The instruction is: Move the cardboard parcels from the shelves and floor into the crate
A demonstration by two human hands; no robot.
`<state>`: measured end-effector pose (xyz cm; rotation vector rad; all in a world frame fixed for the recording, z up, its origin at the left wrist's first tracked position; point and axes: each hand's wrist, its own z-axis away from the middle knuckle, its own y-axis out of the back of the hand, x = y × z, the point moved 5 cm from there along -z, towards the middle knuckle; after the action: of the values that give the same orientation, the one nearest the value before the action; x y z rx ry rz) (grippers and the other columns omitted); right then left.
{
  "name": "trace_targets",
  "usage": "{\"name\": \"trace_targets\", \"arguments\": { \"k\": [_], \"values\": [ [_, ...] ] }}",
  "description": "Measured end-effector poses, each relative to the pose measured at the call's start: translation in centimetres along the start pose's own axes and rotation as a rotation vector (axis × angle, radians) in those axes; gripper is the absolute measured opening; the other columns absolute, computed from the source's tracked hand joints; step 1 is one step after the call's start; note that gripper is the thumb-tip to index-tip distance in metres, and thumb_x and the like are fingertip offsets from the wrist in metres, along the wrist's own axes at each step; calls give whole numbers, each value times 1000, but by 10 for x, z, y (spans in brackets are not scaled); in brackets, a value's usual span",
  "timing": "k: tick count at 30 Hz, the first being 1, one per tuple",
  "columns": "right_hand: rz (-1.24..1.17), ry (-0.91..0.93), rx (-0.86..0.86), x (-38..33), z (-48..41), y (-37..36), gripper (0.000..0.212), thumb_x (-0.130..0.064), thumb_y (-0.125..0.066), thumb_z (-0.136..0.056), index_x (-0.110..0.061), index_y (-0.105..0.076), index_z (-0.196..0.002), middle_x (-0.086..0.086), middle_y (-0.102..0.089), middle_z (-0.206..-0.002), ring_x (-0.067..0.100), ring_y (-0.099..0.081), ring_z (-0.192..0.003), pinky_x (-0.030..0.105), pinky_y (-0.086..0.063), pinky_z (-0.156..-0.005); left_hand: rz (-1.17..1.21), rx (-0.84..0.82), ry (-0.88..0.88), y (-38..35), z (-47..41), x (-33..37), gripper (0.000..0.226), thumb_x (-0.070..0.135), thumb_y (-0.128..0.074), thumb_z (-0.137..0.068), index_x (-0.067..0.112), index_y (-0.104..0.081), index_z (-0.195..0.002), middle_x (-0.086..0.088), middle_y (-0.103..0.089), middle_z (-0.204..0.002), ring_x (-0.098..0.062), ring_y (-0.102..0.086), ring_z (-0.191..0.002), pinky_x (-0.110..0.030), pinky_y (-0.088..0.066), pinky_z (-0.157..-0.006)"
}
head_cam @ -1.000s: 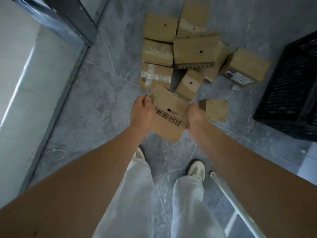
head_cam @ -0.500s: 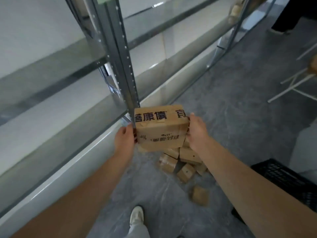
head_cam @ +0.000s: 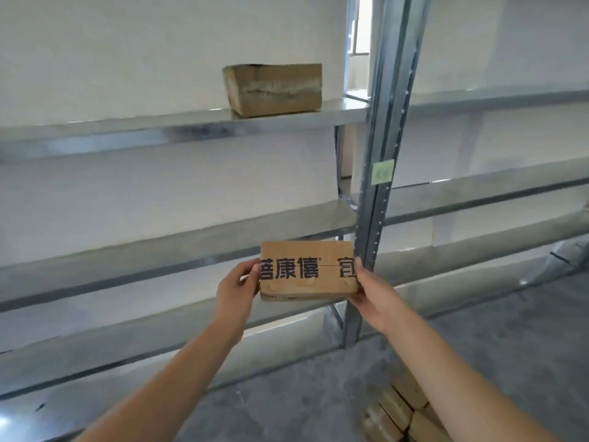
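I hold a flat cardboard parcel (head_cam: 307, 271) with dark printed characters up in front of the metal shelves, at about the height of the second shelf from the floor. My left hand (head_cam: 236, 291) grips its left end and my right hand (head_cam: 371, 296) grips its right end. A second, larger cardboard parcel (head_cam: 274, 89) sits on the upper shelf (head_cam: 127, 126), above and slightly left of the held one. Several more parcels (head_cam: 398, 413) lie on the floor at the lower right, partly hidden by my right forearm. The crate is out of view.
A grey metal upright (head_cam: 379, 173) with a green label (head_cam: 382, 171) stands just right of the held parcel. Long metal shelves (head_cam: 159, 250) run left and right of it. Grey floor (head_cam: 510, 330) spreads to the right.
The parcel went from floor level up to shelf height in both hands. My view swung up from the floor pile to the shelving, and the crate left the frame.
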<state>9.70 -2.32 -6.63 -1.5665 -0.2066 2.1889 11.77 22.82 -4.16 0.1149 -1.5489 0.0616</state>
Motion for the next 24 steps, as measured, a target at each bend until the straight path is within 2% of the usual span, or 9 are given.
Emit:
{"name": "trace_targets", "arguments": {
  "k": [2, 5, 9, 11, 15, 19, 21, 24],
  "values": [
    [86, 6, -110, -4, 0, -32, 34, -33, -47, -101, -12, -67, -117, 9, -73, -112, 23, -64, -110, 36, -48, -97, 74, 63, 10, 36, 8, 4, 20, 18, -54, -100, 18, -71, -110, 0, -76, -95, -16, -71, -93, -32, -57, -86],
    [203, 17, -207, 1, -4, -83, 24, -28, -52, -99, -18, -68, -115, 6, -73, -109, 19, -63, -101, 30, -48, -79, 189, 110, 50, 90, 19, -5, 20, 11, -53, -100, 9, -69, -112, -7, -75, -103, -20, -71, -98, -38, -56, -91],
    [234, 36, -366, 27, -1, -168, 26, -12, -54, -97, -7, -64, -121, 10, -73, -106, 20, -67, -96, 29, -52, -79, 215, 240, 116, 175, 33, -22, 13, 11, -54, -99, 4, -63, -105, -16, -71, -104, -30, -69, -99, -44, -57, -87],
    [221, -6, -412, 49, 1, -215, 25, -16, -51, -99, -5, -66, -115, 8, -75, -99, 20, -67, -92, 29, -54, -76, 196, 304, 113, 222, 39, -27, 15, 16, -56, -98, 4, -62, -104, -15, -72, -99, -30, -70, -95, -42, -59, -83],
    [198, -115, -482, 95, 14, -308, 38, -33, -45, -101, -2, -67, -109, 11, -73, -102, 28, -64, -98, 35, -50, -79, 186, 402, 106, 320, 56, -34, 33, 33, -61, -94, 1, -62, -101, -17, -71, -95, -28, -70, -91, -36, -59, -81],
    [364, -185, -527, 152, 27, -394, 41, -35, -56, -97, -3, -63, -122, 15, -69, -113, 26, -61, -98, 34, -51, -78, 202, 487, 103, 411, 78, -46, 40, 46, -66, -86, 7, -63, -92, -15, -73, -98, -29, -70, -96, -39, -56, -89],
    [414, -214, -562, 182, 36, -437, 43, -34, -62, -94, 0, -61, -121, 13, -70, -106, 23, -61, -92, 32, -49, -72, 197, 533, 108, 455, 92, -58, 38, 41, -66, -89, 3, -62, -92, -9, -74, -104, -28, -69, -101, -40, -55, -92],
    [464, -252, -617, 223, 53, -497, 29, -30, -66, -91, -9, -60, -110, 4, -69, -90, 20, -59, -86, 32, -45, -71, 216, 635, 119, 512, 117, -76, 29, 25, -64, -93, -1, -56, -83, 1, -73, -111, -23, -70, -101, -36, -57, -89]
  ]
}}
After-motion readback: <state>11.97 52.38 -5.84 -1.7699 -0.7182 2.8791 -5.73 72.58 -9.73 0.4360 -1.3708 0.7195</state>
